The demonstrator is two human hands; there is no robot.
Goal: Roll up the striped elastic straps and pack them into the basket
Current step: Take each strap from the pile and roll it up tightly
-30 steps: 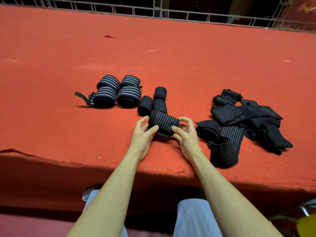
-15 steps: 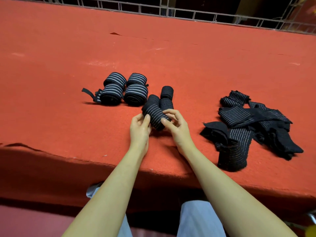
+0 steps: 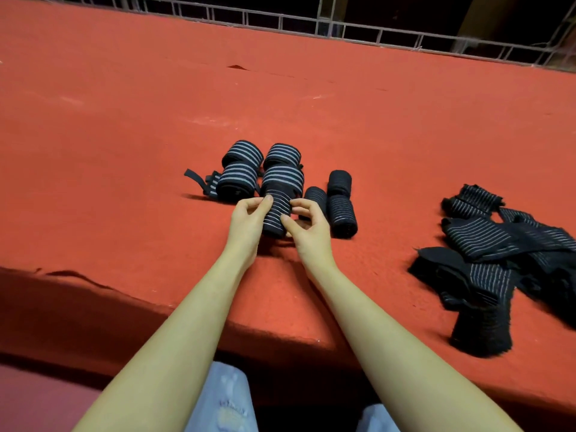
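A rolled black strap with thin pale stripes [image 3: 274, 213] stands lengthwise on the red felt table [image 3: 124, 151], pinched from both sides. My left hand [image 3: 249, 224] holds its left side and my right hand [image 3: 307, 226] holds its right side with curled fingers. Right behind it lie several wide-striped rolls [image 3: 261, 169], one with a loose tail [image 3: 198, 180]. Three small dark rolls [image 3: 341, 204] lie just to the right. A heap of unrolled striped straps [image 3: 498, 251] sits at the far right. No basket is in view.
One dark, partly rolled strap [image 3: 481, 328] hangs near the table's front edge [image 3: 280, 332] at the right. A wire fence [image 3: 343, 26] runs along the far side. My knees in pale jeans [image 3: 224, 397] are below the edge.
Both hands carried the rolled strap left and away from me, turning it from crosswise to lengthwise. It now sits against the group of finished rolls.
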